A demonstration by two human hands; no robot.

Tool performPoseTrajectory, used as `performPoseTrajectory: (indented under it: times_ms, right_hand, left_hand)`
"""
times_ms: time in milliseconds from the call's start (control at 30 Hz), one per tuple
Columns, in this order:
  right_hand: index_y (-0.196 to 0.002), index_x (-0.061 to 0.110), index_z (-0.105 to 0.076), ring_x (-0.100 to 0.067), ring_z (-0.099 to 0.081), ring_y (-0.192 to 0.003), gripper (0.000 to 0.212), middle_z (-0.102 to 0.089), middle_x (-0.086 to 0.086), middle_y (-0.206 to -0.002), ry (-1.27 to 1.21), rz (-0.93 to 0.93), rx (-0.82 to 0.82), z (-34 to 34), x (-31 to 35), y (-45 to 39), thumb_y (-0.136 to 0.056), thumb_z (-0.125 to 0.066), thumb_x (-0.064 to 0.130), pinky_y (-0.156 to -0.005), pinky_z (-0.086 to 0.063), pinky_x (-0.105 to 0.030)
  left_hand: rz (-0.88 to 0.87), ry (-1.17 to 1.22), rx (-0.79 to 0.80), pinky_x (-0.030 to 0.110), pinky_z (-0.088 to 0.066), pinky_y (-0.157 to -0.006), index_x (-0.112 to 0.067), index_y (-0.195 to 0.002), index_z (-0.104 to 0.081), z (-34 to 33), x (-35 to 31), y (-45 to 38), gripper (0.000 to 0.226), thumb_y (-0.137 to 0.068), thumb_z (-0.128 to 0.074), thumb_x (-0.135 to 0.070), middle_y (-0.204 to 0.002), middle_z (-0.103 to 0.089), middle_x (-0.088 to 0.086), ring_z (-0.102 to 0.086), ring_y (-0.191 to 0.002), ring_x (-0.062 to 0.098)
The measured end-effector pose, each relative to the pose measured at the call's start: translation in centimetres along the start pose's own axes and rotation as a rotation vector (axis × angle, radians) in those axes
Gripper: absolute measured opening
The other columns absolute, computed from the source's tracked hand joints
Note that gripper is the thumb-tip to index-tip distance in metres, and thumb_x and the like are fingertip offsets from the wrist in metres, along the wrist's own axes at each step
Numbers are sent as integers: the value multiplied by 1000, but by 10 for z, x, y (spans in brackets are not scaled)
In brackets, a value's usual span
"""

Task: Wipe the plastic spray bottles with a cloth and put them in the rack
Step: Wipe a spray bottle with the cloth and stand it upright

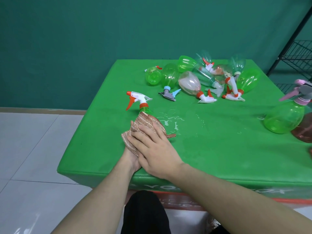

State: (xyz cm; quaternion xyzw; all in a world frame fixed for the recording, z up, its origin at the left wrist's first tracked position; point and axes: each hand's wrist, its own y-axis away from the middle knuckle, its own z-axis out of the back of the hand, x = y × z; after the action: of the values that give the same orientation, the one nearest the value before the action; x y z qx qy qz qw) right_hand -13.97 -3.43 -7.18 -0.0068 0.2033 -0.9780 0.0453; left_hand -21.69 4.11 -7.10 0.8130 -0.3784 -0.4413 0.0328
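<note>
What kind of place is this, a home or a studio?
Probably a staged recording setup, not a home: a plain green backdrop, a table under a green cover heaped with plastic spray bottles, and a black wire rack standing beside it.

One head cam, wide-angle, worn by the person, looking fwd and down over a green cloth-covered table (219,149); forearms close below, dark green backdrop wall (84,39) beyond.
</note>
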Motion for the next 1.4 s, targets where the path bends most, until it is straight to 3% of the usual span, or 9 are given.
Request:
performPoseTrajectory:
  times_ms: [100,167,233,300,433,667,800,1000,1400]
  right_hand:
    - [-145,22,-55,-26,-32,-147,54,-53,0,-149,16,4,-5,3,0,-11,-93,-49,36,-125,-12,-52]
    - [-143,23,-57,-28,-33,-147,56,-53,-1,-149,27,-3,21,6,0,-20,-91,-45,39,-125,-14,-53]
    - [-140,23,-59,-29,-32,-147,57,-52,-2,-150,33,-23,55,8,-1,-30,-89,-44,41,-125,-16,-53]
    - [-137,24,-62,-30,-30,-148,57,-47,-4,-154,24,-71,85,12,-2,-41,-87,-43,43,-125,-14,-53]
    - [-139,30,-59,-31,-14,-154,53,-26,-6,-166,-93,-234,125,18,-5,-62,-89,-46,45,-126,-4,-52]
    - [-145,30,-54,-29,-20,-153,59,-26,-5,-166,-345,-471,138,19,-13,-71,-89,-39,45,-125,-20,-49]
    - [-133,26,-63,-34,-33,-144,58,-50,-6,-149,-256,-378,33,12,-7,-48,-84,-37,43,-117,-31,-53]
    - [-138,21,-60,-34,-28,-149,51,-50,-5,-149,-147,-139,-28,3,4,-11,-90,-47,29,-122,-18,-58]
    - [-144,22,-56,-33,-28,-150,49,-48,-2,-152,-120,-21,-94,-2,1,4,-96,-52,27,-126,-12,-54]
  left_hand:
    - [-67,0,-14,14,-53,-52,-31,-83,-73,-3,5,5,64,-112,-18,-21,-71,-76,-13,-69,-61,-5]
    - [-40,57,-62,11,-54,-65,-40,-98,-68,-3,2,0,66,-111,-11,-11,-110,-77,-3,-69,-78,-11]
    - [-9,-7,-60,22,-42,-107,-36,-127,-45,-2,1,-7,53,-110,-7,-3,-147,-53,6,-54,-135,12]
    - [-52,64,-78,40,-34,-118,-30,-123,-52,2,2,-10,39,-111,-19,-15,-129,-64,-1,-48,-139,31]
    - [-24,110,57,46,-49,-101,-27,-133,-61,-2,-4,-2,39,-107,-32,-31,-130,-70,6,-67,-118,25]
    - [26,83,130,54,-40,-115,-19,-142,-57,-3,-6,-8,41,-110,-35,-34,-140,-62,14,-58,-131,30]
    - [30,18,82,46,-49,-105,-18,-137,-59,-2,-5,-7,40,-108,-37,-35,-132,-68,9,-65,-123,25]
    - [58,-63,51,23,-59,-61,-18,-105,-65,1,-2,-3,50,-108,-27,-51,-86,-79,-2,-76,-76,9]
    - [37,-48,66,36,-61,-77,-21,-78,-83,-1,-5,-2,76,-94,-32,-74,-88,-76,6,-75,-81,19]
